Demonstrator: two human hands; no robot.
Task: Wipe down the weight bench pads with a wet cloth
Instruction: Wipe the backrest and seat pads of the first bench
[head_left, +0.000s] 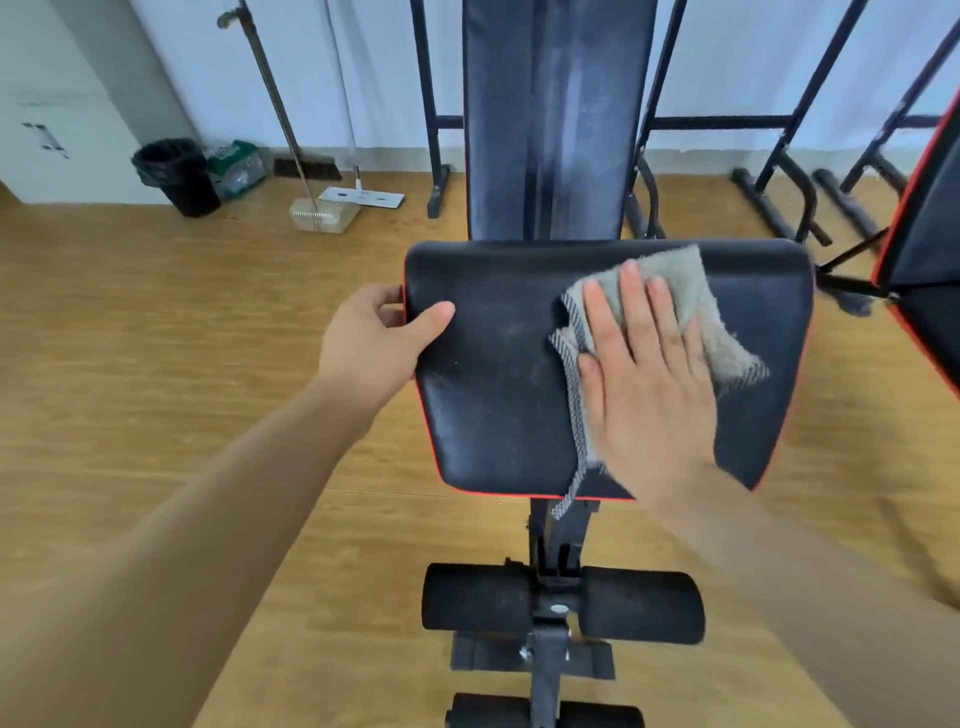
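Note:
A black seat pad (498, 395) with red trim fills the middle of the view, dusty on its left half. Behind it rises the long black back pad (556, 119), streaked with pale smears. A grey-green cloth (691, 296) lies flat on the right half of the seat pad. My right hand (644, 374) presses flat on the cloth, fingers spread, covering most of it. My left hand (379, 338) grips the seat pad's left edge, thumb on top and fingers curled underneath.
Black foam leg rollers (478, 597) sit on the frame below the seat. A second red-trimmed bench (924, 218) stands at the right. A black bin (176, 176), a dustpan (322, 213) and a flat mop (363, 196) rest by the far wall. Wooden floor spreads left.

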